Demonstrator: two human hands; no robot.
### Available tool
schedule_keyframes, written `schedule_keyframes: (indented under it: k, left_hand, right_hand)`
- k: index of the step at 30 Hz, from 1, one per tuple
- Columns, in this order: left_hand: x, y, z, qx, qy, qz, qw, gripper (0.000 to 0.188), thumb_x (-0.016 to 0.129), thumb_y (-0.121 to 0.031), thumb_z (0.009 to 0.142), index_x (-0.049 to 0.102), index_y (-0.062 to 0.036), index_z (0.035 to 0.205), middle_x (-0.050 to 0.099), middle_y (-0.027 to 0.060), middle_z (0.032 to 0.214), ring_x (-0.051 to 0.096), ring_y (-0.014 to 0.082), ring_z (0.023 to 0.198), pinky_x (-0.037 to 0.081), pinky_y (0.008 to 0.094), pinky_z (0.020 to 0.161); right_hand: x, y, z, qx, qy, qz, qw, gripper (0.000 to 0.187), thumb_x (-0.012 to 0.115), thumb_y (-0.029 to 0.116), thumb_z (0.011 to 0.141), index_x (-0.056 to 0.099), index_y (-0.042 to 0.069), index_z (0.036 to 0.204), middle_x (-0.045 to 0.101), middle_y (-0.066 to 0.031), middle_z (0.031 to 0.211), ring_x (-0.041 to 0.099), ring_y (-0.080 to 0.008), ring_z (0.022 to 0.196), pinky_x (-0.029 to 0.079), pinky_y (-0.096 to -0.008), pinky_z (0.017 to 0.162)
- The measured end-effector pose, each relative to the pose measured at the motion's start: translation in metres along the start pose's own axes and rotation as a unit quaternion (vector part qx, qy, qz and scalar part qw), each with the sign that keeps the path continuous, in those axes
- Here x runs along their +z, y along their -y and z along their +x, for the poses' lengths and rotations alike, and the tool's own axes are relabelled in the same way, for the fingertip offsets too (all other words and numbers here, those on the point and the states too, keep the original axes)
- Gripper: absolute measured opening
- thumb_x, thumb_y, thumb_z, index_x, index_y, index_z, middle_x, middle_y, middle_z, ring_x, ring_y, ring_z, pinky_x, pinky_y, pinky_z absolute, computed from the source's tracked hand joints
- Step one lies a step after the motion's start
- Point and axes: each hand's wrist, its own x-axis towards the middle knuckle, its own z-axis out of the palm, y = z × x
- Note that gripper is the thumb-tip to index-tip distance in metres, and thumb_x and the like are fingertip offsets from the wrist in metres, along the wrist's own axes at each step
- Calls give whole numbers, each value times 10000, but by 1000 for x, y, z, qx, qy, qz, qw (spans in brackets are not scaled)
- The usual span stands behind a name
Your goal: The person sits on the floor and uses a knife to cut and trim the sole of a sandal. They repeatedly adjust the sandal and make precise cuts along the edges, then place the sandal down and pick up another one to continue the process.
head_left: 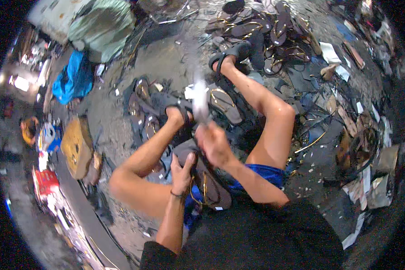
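My left hand (182, 173) is closed on a grey-brown sandal sole (187, 147), thumb on top and fingers along the edge. Just below, over my lap, lies a brown sandal (216, 193) with gold-trimmed straps; I cannot tell whether it and the held sole are one piece. My right hand (216, 145) is closed around the lower end of a shiny metal tool (200, 96). Motion smears the tool, so its exact kind is unclear. It points upward, above and to the right of the held sole. Another gold-trimmed sandal (226, 105) rests on the ground between my feet.
A heap of dark sandals (261, 27) lies at the far right. More sandals (144, 101) lie by my left foot. A yellowish block (76, 146), a blue bag (74, 76) and a pale green sack (103, 27) are at the left. Scraps (369, 189) litter the right side.
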Motion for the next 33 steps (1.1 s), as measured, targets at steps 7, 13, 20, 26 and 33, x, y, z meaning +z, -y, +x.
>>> schedule_keyframes:
  k: [7, 13, 20, 26, 33]
  left_hand:
    - [-1, 43, -19, 25, -178, 34, 983, 574, 731, -334, 896, 513, 82, 1225, 627, 150, 1132, 586, 198, 1020, 468, 329, 921]
    - [5, 26, -42, 48, -234, 13, 971, 589, 751, -357, 881, 534, 100, 1182, 638, 166, 1096, 597, 216, 997, 461, 334, 917]
    - [-32, 15, -35, -29, -141, -167, 975, 544, 690, -318, 928, 493, 65, 1260, 614, 109, 1128, 602, 174, 992, 485, 307, 910]
    - [-84, -96, -45, 5, -68, -176, 982, 395, 669, -256, 943, 554, -11, 1231, 651, 40, 1053, 633, 119, 893, 530, 276, 792]
    - [-99, -84, -76, -64, -15, -180, 981, 354, 607, -295, 982, 585, -9, 1188, 651, 23, 1036, 614, 99, 874, 517, 272, 769]
  right_hand:
    - [16, -24, -29, -184, 32, -49, 981, 248, 494, 274, 1040, 463, 67, 907, 456, 9, 661, 415, -69, 580, 339, -239, 514]
    - [-11, -29, -91, -116, 69, -135, 982, 162, 551, 198, 1006, 500, 46, 981, 506, 10, 685, 469, -82, 604, 379, -271, 529]
    - [-50, 4, -136, -51, 60, -282, 956, 315, 522, 208, 1000, 440, 40, 1254, 547, -58, 753, 543, -131, 656, 466, -319, 583]
    - [-58, 76, -138, -341, 117, -481, 799, 337, 635, 70, 914, 601, 36, 1248, 687, -166, 950, 651, -256, 731, 541, -338, 671]
    - [-66, 64, -160, -188, 222, -472, 832, 325, 764, 155, 828, 687, 56, 1128, 701, -108, 860, 645, -219, 648, 543, -329, 576]
